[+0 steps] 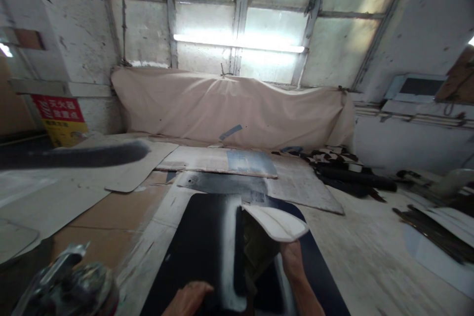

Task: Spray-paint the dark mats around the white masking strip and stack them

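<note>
A black board with rounded corners [200, 237] lies on the table in front of me, with a whitish sprayed band running along it. My left hand [192, 297] rests low on its left part, fingers stretched over the surface. My right hand [294, 259] grips the near right edge of a curved white piece [279, 224]. That piece is tilted up off the board, and a dark olive, fabric-like underside [255, 252] shows below it. Part of a second whitish band is visible beside my right wrist.
At bottom left stands a spray gun with a cup [81, 281], blurred. Large pale sheets [85, 177] lie on the left, flat boards [218, 160] behind. Dark rolls and scraps [351, 177] are at the right. A beige cloth [222, 108] hangs along the back under the windows.
</note>
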Demonstrator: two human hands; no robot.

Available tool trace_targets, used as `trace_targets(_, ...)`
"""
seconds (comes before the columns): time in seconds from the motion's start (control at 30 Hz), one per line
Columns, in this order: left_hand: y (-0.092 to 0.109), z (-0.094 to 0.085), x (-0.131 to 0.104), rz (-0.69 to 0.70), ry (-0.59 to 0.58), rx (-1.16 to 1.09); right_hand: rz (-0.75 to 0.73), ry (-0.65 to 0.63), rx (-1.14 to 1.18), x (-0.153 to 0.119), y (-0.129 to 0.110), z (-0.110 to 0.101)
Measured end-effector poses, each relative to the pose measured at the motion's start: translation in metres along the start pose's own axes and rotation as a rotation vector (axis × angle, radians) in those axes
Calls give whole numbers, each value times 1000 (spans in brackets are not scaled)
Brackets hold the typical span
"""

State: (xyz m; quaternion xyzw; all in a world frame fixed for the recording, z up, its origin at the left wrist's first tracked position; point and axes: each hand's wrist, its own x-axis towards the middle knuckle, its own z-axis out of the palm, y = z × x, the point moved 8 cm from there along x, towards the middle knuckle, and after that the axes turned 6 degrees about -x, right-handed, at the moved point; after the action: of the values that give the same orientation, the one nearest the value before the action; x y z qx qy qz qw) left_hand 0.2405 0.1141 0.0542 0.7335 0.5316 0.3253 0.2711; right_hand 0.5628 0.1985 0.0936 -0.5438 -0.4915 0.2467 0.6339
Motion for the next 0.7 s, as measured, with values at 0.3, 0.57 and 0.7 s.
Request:
trace_targets(0.3,61,47,98,118,-164,36,57,41,87,38,-1,-22)
trace_targets(0.57,48,69,108,146,-202,107,-7,-14,-18,145,-77,-24)
trace_targets(0.7,58,84,113,162,-240,120,-90,138,-56,192,-128,-71)
